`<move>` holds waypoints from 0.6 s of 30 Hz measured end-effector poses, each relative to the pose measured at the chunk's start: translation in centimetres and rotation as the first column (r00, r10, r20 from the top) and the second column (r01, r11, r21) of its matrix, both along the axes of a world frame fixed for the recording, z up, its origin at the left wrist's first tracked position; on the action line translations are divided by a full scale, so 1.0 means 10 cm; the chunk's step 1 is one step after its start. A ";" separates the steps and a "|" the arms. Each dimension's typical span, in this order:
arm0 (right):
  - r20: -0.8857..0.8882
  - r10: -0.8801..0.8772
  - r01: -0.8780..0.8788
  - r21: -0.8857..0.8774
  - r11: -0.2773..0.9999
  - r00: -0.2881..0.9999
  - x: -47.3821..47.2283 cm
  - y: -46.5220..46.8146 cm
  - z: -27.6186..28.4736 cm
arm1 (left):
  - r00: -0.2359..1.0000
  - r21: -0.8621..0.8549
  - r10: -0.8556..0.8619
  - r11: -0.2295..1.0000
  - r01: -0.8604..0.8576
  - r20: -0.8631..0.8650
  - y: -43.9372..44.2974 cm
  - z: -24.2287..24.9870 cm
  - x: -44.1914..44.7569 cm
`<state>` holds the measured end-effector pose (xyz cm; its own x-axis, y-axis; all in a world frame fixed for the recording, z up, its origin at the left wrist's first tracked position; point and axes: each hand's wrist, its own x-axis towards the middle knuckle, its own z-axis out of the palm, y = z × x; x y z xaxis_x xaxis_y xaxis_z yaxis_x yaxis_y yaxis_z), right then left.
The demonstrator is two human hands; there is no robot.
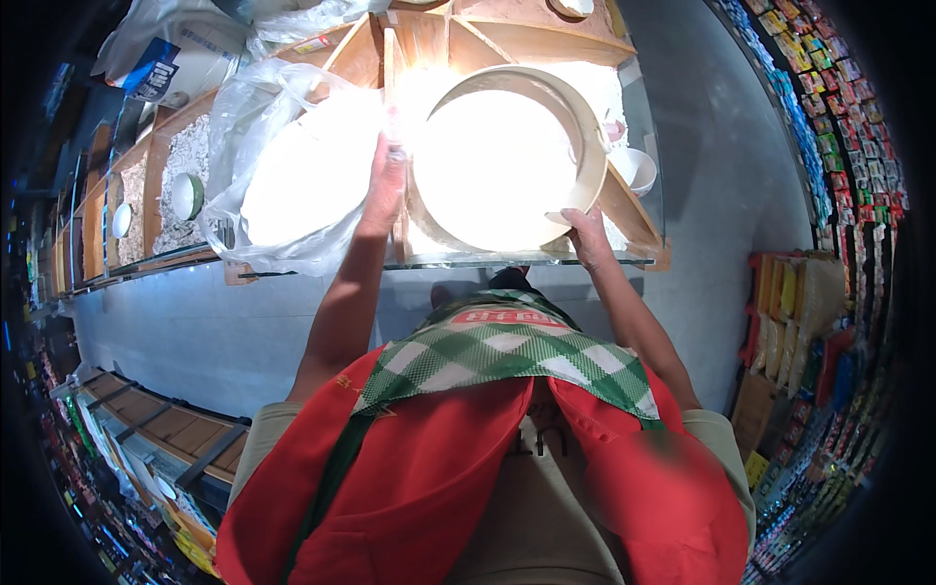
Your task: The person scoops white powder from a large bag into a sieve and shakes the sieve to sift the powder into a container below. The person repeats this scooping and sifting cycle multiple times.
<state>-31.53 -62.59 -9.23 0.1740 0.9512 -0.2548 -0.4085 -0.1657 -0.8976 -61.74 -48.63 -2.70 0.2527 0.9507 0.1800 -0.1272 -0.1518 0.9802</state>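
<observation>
A wide round pan or sieve with a pale rim [594, 157] lies over a wooden bin, its inside washed out white by glare. My right hand [587, 232] grips its lower right rim, thumb over the edge. Along its left side stands my left hand [387, 175], upright beside a wooden divider; glare hides its fingertips, so whether it holds the rim is unclear. Left of that hand sits an open clear plastic bag [252, 95] with bright white contents [314, 175].
White bowls [636, 172] rest in the right bin. Further left, a green bowl [188, 196] and a small white bowl [122, 220] lie in bins of powdery or flaky goods. A glass panel [453, 262] edges the bins near me. Packaged goods [841, 117] line shelves at right.
</observation>
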 end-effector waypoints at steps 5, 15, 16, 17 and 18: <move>0.033 0.011 -0.011 -0.023 1.000 0.999 -0.01 0.07 -0.02 | 0.949 -0.398 0.033 0.912 0.099 0.312 0.00 0.33 -0.03; 0.276 0.244 -0.193 -0.200 0.961 0.930 0.30 0.26 0.73 | 0.979 -0.327 -0.202 0.923 0.201 0.031 -0.38 -0.02 -0.10; 0.303 0.298 -0.240 -0.212 0.947 0.905 0.41 0.32 0.80 | 0.973 -0.216 -0.228 0.953 0.214 -0.041 -0.39 -0.08 -0.14; 0.242 0.334 -0.288 -0.209 0.935 0.911 0.53 0.36 0.85 | 0.956 -0.023 -0.217 0.976 0.217 -0.196 -0.40 -0.13 -0.18; 0.241 0.231 -0.188 -0.186 0.964 0.943 0.63 0.42 0.86 | 0.955 0.011 -0.198 0.979 0.206 -0.222 -0.41 -0.17 -0.20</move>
<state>-25.26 -58.35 -0.61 0.0551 0.9244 -0.3775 -0.1064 -0.3705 -0.9227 -63.77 -52.69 -4.39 0.4755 0.8701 0.1298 0.0582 -0.1784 0.9822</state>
